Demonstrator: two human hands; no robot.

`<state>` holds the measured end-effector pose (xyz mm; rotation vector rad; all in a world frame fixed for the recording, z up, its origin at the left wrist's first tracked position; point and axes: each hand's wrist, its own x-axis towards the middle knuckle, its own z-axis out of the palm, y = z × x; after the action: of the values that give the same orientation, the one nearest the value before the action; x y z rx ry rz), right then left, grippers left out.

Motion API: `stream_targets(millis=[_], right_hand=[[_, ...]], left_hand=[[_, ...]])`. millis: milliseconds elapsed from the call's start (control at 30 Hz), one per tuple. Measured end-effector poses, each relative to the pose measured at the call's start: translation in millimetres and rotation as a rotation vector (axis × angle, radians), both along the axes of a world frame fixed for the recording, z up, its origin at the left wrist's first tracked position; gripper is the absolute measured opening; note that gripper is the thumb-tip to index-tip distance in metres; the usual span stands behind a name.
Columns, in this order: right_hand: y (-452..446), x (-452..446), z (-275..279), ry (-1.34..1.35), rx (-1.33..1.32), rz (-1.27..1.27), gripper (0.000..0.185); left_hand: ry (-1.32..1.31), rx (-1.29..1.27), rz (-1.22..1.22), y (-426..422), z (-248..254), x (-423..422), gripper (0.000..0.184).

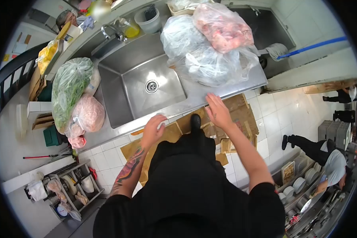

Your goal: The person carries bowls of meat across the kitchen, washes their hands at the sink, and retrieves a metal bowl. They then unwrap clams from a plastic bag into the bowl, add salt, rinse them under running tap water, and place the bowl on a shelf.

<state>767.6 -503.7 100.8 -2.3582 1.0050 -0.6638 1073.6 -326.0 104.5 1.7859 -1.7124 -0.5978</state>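
My left hand (154,129) is at the front rim of the steel sink (141,83), its fingers loosely bent and apart. A small white patch shows between thumb and fingers; it looks like floor tile. My right hand (218,111) has its fingers stretched out at the counter's front edge, holding nothing. It is nearest to the large clear bags (204,65) on the right counter, with a bag of reddish meat (224,27) on top. Left of the sink lie a bag of green leaves (71,87) and a bag of pink meat (88,112).
Behind the sink are a faucet (114,31), a yellow liquid container (131,30) and a grey bucket (147,20). A mop with a blue handle (313,47) lies right. Cardboard (236,115) covers floor underfoot. A person (332,166) is at far right, another (65,19) upper left.
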Motion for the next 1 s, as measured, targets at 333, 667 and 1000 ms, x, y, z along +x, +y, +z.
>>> stream_targets(millis=[333,667,1000], right_hand=[[-29,104,-27,0.345,-0.036,0.163,0.073],[-69,327,-125,0.130,0.338,0.197,0.048],[-150,500,-35,-0.896,1.184,-0.327,0.023]], left_hand=[[-0.153,0.192,-0.331,-63,-15,-26,0.055],[-0.423,0.115,0.119,-183,-35,220,0.071],[0.149,0.060,0.577,-303,-122,325,0.069]])
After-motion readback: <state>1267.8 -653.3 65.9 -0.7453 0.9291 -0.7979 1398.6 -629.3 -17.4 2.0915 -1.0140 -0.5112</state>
